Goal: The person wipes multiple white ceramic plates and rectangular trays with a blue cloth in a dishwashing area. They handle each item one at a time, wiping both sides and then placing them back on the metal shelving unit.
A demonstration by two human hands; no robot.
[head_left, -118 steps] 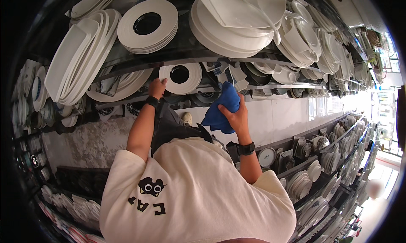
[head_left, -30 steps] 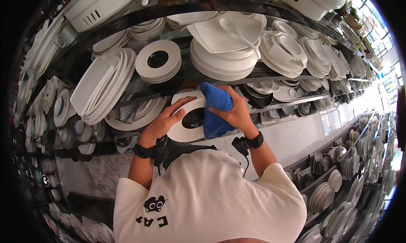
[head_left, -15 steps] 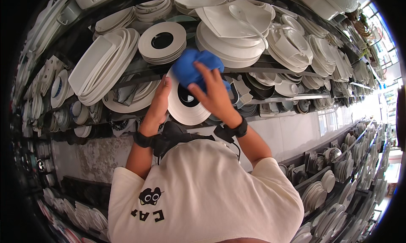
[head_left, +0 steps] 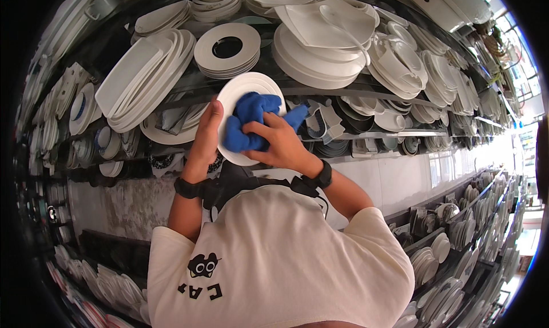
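Note:
Tilted up in front of my chest is a round white plate (head_left: 245, 83), its left edge gripped by my left hand (head_left: 205, 136) with the thumb along the rim. A crumpled blue cloth (head_left: 254, 106) lies against the plate's face and covers its middle. Curled fingers of my right hand (head_left: 280, 144) press that cloth onto the plate; one end of the cloth sticks out to the right past the rim. Just beyond the plate, a stack of white plates with a black centre (head_left: 227, 47) stands on the shelf.
Long white platters (head_left: 137, 82) lie stacked at the left of the shelf. Right of centre, large white dishes (head_left: 311, 62) carry a white spoon (head_left: 343, 28). A lower shelf edge (head_left: 394, 134) holds more bowls and plates. Behind me on the right are racks of plates (head_left: 429, 262).
My right hand and the cloth have moved down and left over the plate, covering its black centre. The plate has shifted slightly up and left, with my left hand still at its edge.

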